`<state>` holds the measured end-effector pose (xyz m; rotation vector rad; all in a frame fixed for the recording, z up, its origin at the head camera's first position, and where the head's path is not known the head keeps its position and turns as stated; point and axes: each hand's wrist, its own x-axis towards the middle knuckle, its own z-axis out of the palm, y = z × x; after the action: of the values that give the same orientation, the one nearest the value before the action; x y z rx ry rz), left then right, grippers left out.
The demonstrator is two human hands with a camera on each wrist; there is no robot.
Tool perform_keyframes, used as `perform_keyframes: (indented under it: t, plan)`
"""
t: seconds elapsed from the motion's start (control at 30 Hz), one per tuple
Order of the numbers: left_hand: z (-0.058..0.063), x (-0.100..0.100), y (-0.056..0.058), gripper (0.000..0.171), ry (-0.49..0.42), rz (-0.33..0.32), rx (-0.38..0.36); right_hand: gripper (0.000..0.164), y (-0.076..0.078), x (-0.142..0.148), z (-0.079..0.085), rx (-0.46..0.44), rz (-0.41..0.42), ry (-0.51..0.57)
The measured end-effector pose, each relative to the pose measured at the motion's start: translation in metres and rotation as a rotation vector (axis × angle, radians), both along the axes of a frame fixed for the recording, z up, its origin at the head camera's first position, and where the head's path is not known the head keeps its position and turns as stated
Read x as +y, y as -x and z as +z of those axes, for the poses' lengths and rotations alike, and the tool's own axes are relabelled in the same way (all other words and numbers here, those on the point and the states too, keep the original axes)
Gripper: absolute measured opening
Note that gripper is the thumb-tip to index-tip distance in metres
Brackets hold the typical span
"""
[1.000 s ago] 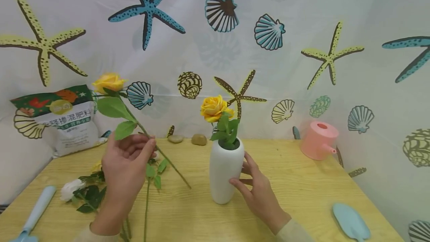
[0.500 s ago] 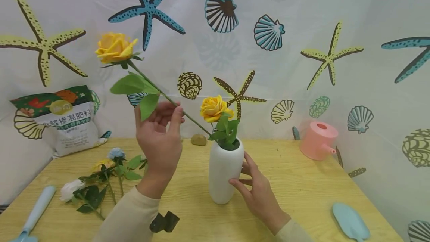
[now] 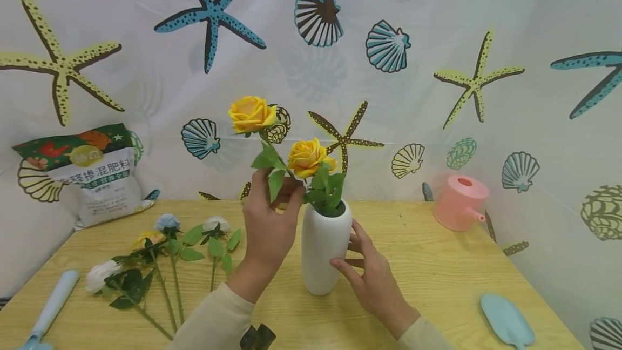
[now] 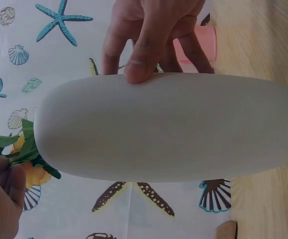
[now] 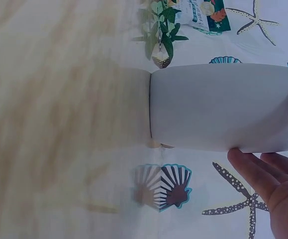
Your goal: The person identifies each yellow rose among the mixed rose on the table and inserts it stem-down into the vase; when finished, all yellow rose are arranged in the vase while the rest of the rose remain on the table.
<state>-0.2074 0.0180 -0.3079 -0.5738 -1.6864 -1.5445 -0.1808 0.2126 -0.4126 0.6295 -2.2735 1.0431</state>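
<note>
A white vase (image 3: pixel 324 247) stands upright on the wooden table, with a yellow rose (image 3: pixel 311 158) and its green leaves rising from the mouth. Pinched by the stem in my left hand (image 3: pixel 269 226) is a second yellow rose (image 3: pixel 251 115), its bloom up and to the left of the vase. Leaves and fingers hide the lower stem, so I cannot tell if its end is inside the mouth. My right hand (image 3: pixel 371 277) grips the vase's right side; in the left wrist view its thumb lies along the white wall (image 4: pixel 168 129).
Left on the table lie a white rose (image 3: pixel 103 275), a yellow rose (image 3: pixel 148 239), a blue rose (image 3: pixel 167 222) and another white rose (image 3: pixel 216 224). A blue-handled tool (image 3: pixel 55 301), fertilizer bag (image 3: pixel 99 174), pink watering can (image 3: pixel 460 203) and blue scoop (image 3: pixel 507 320) surround the work area.
My left hand has carried the second yellow rose rightward, first up and then down, to beside the vase mouth. The right hand and the vase have stayed in place.
</note>
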Motion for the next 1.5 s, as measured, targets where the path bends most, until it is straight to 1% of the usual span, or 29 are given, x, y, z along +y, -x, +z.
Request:
perform_keyframes:
  t: [0.1,0.2,0.23,0.3,0.33,0.4,0.53,0.6,0.7,0.77,0.83,0.93,1.0,1.07,1.23,1.37,1.5]
  plan:
    - [-0.006,0.001,0.0,0.041,0.083,0.039,-0.041,0.085,0.0,0.0,-0.001,0.01,0.009,0.001]
    - [-0.011,0.001,-0.002,0.031,0.166,0.088,-0.113,0.085,0.001,0.0,-0.001,0.009,0.008,0.002]
    - [-0.013,0.0,-0.003,0.028,0.197,0.103,-0.122,0.085,0.001,0.0,-0.002,0.007,0.006,0.001]
    - [-0.016,-0.001,-0.003,0.022,0.254,0.127,-0.129,0.085,0.001,0.001,-0.002,0.007,0.006,0.0]
    - [-0.018,-0.001,-0.003,0.022,0.269,0.124,-0.125,0.085,0.001,0.001,-0.002,0.007,0.006,-0.002]
    - [-0.021,-0.003,-0.002,0.029,0.282,0.107,-0.083,0.085,0.001,0.001,-0.002,0.006,0.005,-0.005]
    - [-0.025,-0.007,0.0,0.049,0.253,0.044,0.03,0.085,0.0,0.001,-0.001,-0.005,0.003,-0.009]
    - [-0.025,-0.009,0.001,0.054,0.235,0.02,0.072,0.085,0.0,0.0,-0.001,-0.01,0.003,-0.009]
    - [-0.022,-0.01,0.0,0.054,0.212,-0.005,0.112,0.084,0.0,0.0,0.0,-0.013,0.002,-0.013]
    - [-0.02,-0.01,-0.002,0.051,0.193,-0.02,0.121,0.084,0.0,0.0,0.0,-0.013,0.003,-0.014]
    - [-0.017,-0.009,-0.003,0.045,0.166,-0.037,0.119,0.084,0.0,0.0,0.0,-0.011,0.003,-0.015]
    - [-0.013,-0.006,-0.004,0.037,0.114,-0.046,0.084,0.084,0.0,0.0,0.0,-0.003,0.004,-0.013]
    - [-0.01,-0.004,-0.005,0.032,0.082,-0.039,0.049,0.084,0.0,0.0,0.0,0.004,0.007,-0.011]
    - [-0.008,-0.002,-0.005,0.028,0.065,-0.009,0.012,0.084,0.0,0.0,0.0,0.01,0.011,-0.011]
    - [-0.007,0.0,-0.004,0.022,0.053,0.044,-0.05,0.084,0.0,-0.001,0.0,0.008,0.007,-0.015]
    - [-0.007,0.0,-0.002,0.021,0.042,0.043,-0.078,0.084,0.0,-0.001,0.0,0.0,0.002,-0.015]
    - [-0.008,-0.001,-0.001,0.023,0.052,0.036,-0.087,0.085,0.0,-0.001,0.0,-0.007,-0.001,-0.013]
